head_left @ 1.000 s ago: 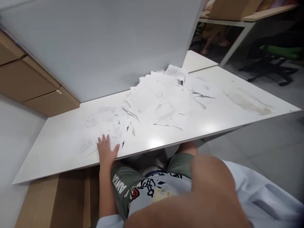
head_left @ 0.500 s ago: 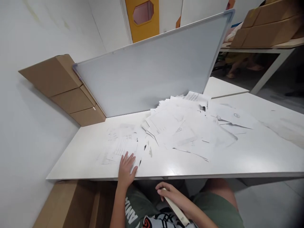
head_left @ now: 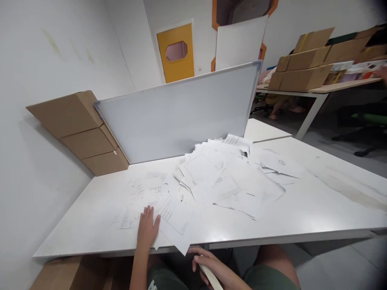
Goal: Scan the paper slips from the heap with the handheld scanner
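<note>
Loose white printed sheets lie spread along the near edge of a white laminate table, one tilted sheet overhanging it just right of the left hand, which rests open, fingers spread, on the papers. Below that edge, the right hand curls around a pale flat strip.

Seen from above at the near edge of the scene, the person wears olive-green shorts of plain, matte fabric. White lettering marks the left leg, cut off by the bottom of the picture and unreadable. The right knee shows bare beyond the hem. Both forearms are bare too, ending in a slim-fingered left hand and right hand, the left forearm running down to the near edge.
</note>
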### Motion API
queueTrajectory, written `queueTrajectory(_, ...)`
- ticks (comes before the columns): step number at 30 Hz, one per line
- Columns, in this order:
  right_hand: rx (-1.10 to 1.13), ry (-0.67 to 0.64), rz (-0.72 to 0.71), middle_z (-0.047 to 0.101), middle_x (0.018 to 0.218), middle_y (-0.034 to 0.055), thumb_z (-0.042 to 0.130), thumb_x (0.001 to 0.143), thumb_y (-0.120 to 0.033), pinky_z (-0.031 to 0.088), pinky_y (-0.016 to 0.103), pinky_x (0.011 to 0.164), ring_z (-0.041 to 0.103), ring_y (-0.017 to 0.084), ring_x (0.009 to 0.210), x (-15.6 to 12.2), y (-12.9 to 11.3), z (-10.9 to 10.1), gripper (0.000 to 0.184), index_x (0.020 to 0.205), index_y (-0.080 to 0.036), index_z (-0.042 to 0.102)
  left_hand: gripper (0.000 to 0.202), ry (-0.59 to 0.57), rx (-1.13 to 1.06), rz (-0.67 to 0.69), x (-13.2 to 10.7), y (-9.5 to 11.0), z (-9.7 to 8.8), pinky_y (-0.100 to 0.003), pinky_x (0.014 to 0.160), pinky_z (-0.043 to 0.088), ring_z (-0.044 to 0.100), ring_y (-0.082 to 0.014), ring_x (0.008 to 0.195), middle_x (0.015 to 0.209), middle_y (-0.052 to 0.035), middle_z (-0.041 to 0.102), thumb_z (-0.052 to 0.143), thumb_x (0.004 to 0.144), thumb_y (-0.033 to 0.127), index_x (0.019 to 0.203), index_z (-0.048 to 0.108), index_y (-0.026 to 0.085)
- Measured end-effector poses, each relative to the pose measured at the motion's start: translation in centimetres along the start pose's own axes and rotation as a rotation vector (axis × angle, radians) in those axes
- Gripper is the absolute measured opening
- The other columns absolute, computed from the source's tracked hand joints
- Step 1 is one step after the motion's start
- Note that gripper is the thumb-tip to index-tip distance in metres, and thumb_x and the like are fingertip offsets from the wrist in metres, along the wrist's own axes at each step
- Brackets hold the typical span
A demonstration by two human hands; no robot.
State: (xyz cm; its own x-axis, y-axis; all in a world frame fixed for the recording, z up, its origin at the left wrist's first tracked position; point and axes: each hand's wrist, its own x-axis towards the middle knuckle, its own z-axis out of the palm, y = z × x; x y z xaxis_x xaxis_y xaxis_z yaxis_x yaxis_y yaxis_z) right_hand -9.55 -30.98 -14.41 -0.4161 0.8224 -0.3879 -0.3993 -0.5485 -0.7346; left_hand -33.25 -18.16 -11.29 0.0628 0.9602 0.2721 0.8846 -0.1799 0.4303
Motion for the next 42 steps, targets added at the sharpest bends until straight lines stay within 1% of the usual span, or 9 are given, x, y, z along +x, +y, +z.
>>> queueTrajectory(3, 0.046, 0.096, -0.002, 0.051, 0.048, -0.0034, 0.068, 0.066, -0.06, 0.021, 0.018, 0.032, 0.035, 0.008, 0.034, 0.2, 0.5, -0.4, 0.05, 0.09, -0.017, 0.058, 0.045, -0.183, -0.22, 0.033, -0.1, -1.1, -0.2, -0.047, 0.107, 0.041, 0.044, -0.0282, 0.128, 0.122, -0.0057, 0.062, 0.04, 0.088, 0.051, 0.111, 0.068, 0.024)
queueTrajectory(7, 0.128, 0.09, 0.082, 0.045, 0.045, -0.0007, 0.049, 0.076, -0.072, 0.023, 0.019, 0.037, 0.038, 0.008, 0.037, 0.8, 1.4, -1.0, 0.059, 0.066, -0.014, 0.058, 0.045, -0.07, -0.379, 0.022, -0.6, -1.4, -0.6, -0.046, 0.108, 0.039, 0.043, -0.0273, 0.13, 0.124, -0.0025, 0.061, 0.041, 0.087, 0.056, 0.109, 0.068, 0.028)
queueTrajectory(11, 0.199, 0.203, -0.002, 0.05, 0.05, 0.0006, 0.061, 0.07, -0.058, 0.033, 0.02, 0.045, 0.046, 0.01, 0.045, 1.4, 1.7, -0.6, 0.044, 0.065, -0.015, 0.056, 0.051, -0.139, -0.351, -0.066, -0.4, -0.6, -1.2, -0.049, 0.108, 0.038, 0.043, -0.0286, 0.13, 0.131, -0.0045, 0.056, 0.044, 0.085, 0.055, 0.122, 0.061, 0.025)
queueTrajectory(18, 0.142, 0.409, -0.085, 0.05, 0.049, -0.0004, 0.066, 0.06, -0.045, 0.033, 0.024, 0.05, 0.046, 0.012, 0.048, 0.1, 0.0, 0.6, 0.03, 0.061, -0.018, 0.053, 0.05, -0.182, -0.482, -0.046, -0.8, -0.4, -1.8, -0.041, 0.1, 0.047, 0.057, -0.0258, 0.116, 0.122, -0.0069, 0.062, 0.047, 0.083, 0.056, 0.12, 0.061, 0.025)
queueTrajectory(27, 0.052, 0.57, -0.138, 0.049, 0.051, -0.0012, 0.062, 0.057, -0.042, 0.034, 0.025, 0.053, 0.045, 0.013, 0.051, -3.4, -1.6, -2.1, 0.026, 0.06, -0.018, 0.053, 0.062, -0.09, 0.035, 0.101, 0.4, 0.1, 0.0, -0.047, 0.112, 0.031, 0.044, -0.027, 0.128, 0.138, -0.0106, 0.049, 0.032, 0.089, 0.053, 0.135, 0.048, 0.014)
queueTrajectory(30, 0.004, 0.588, -0.121, 0.045, 0.053, -0.0019, 0.059, 0.057, -0.04, 0.033, 0.025, 0.051, 0.043, 0.013, 0.051, -5.0, -2.4, -3.8, 0.023, 0.06, -0.018, 0.053, 0.071, 0.019, 0.229, 0.028, 0.5, 0.4, 0.1, -0.054, 0.116, 0.017, 0.043, -0.0315, 0.126, 0.134, -0.0185, 0.051, 0.024, 0.09, 0.053, 0.135, 0.043, 0.001)
queueTrajectory(33, -0.114, 0.581, -0.118, 0.044, 0.054, -0.0013, 0.054, 0.059, -0.037, 0.033, 0.024, 0.051, 0.041, 0.012, 0.052, -6.4, -3.2, -5.7, 0.019, 0.057, -0.018, 0.052, 0.074, 0.074, 0.288, -0.077, -0.2, 1.2, 0.3, -0.057, 0.114, 0.017, 0.04, -0.0343, 0.129, 0.137, -0.0196, 0.048, 0.018, 0.09, 0.053, 0.136, 0.043, 0.001)
queueTrajectory(38, -0.525, 0.342, -0.142, 0.04, 0.052, -0.0011, 0.047, 0.059, -0.025, 0.031, 0.025, 0.052, 0.037, 0.012, 0.052, -7.1, -4.4, -8.5, 0.012, 0.05, -0.018, 0.045, 0.066, -0.217, 0.192, 0.171, -2.5, 4.8, 2.0, -0.054, 0.117, 0.011, 0.024, -0.0301, 0.14, 0.145, -0.0092, 0.041, 0.025, 0.09, 0.056, 0.134, 0.049, 0.013)
queueTrajectory(42, -0.772, 0.293, -0.152, 0.038, 0.05, -0.0024, 0.049, 0.061, -0.018, 0.026, 0.024, 0.052, 0.033, 0.011, 0.054, -6.8, -5.4, -9.5, 0.017, 0.047, -0.017, 0.039, 0.067, -0.383, 0.105, 0.231, -2.8, 6.6, 3.3, -0.054, 0.117, 0.011, 0.014, -0.0269, 0.143, 0.151, -0.007, 0.027, 0.022, 0.092, 0.053, 0.144, 0.033, 0.012)
